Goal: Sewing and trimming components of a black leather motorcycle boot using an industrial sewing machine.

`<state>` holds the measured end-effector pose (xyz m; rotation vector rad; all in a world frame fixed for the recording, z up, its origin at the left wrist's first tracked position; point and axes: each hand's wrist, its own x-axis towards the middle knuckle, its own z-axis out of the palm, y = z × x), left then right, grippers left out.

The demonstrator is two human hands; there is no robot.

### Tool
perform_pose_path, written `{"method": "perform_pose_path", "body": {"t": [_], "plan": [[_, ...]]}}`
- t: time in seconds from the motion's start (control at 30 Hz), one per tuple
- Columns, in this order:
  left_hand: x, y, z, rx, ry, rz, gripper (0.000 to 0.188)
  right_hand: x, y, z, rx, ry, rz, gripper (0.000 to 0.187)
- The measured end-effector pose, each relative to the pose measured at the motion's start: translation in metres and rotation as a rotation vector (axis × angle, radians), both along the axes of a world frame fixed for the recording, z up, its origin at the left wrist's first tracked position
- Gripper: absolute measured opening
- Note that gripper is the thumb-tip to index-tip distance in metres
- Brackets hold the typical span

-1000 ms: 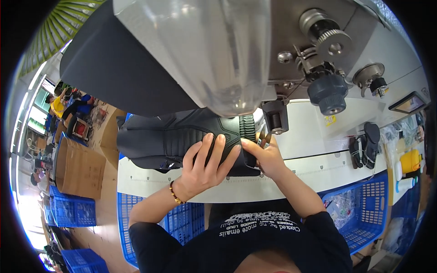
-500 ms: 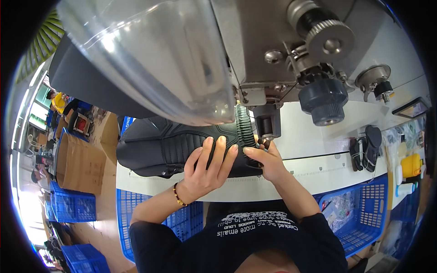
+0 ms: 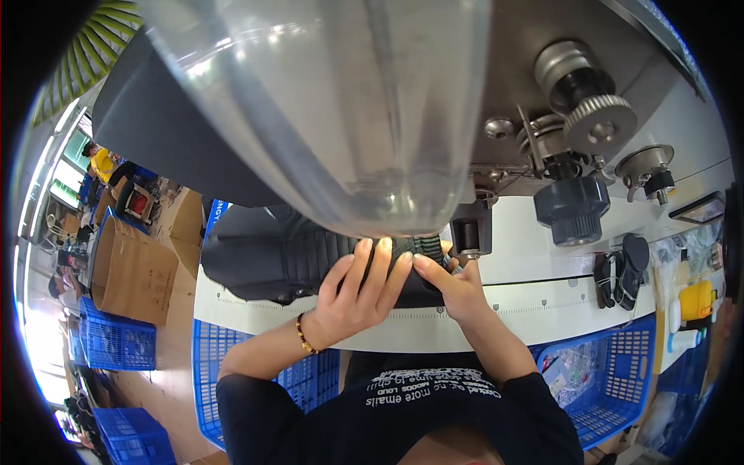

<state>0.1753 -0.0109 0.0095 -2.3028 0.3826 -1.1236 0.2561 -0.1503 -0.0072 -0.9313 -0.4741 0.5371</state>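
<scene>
Black ribbed material, smooth at its left end, is seen on a white worktop with a ruled near edge, partly hidden by a rounded clear guard. It is pressed by the left hand, fingers slightly apart. Its right end is met by the right hand's thumb; whether that hand is clamped cannot be told. A blue crate is placed near left. Pale lettering is printed on the dark shirt.

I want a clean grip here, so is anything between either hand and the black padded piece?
Nothing visible: the left hand rests its fingers directly on the black padded piece, and the right hand has its thumb at the right end. What lies at the right hand's other fingers is too hidden to tell.
</scene>
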Motion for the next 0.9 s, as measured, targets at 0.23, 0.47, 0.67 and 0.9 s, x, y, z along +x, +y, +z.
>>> {"method": "perform_pose_path", "body": {"t": [0.23,0.47,0.67,0.9], "plan": [[0.013,0.018,-0.002,-0.081,-0.029,-0.103,0.022,-0.002,0.011,-0.007,-0.033,0.005,-0.085,0.010],[0.015,0.023,-0.006,-0.142,-0.069,-0.132,0.024,0.026,-0.029,0.012,-0.387,-0.703,-0.365,0.042],[0.015,0.022,-0.003,-0.135,-0.029,-0.115,0.023,0.032,-0.037,0.045,-0.690,-1.268,-0.512,0.031],[0.015,0.021,-0.008,-0.122,-0.040,-0.102,0.026,0.037,-0.033,0.053,-0.690,-1.461,-0.593,0.022]]}}
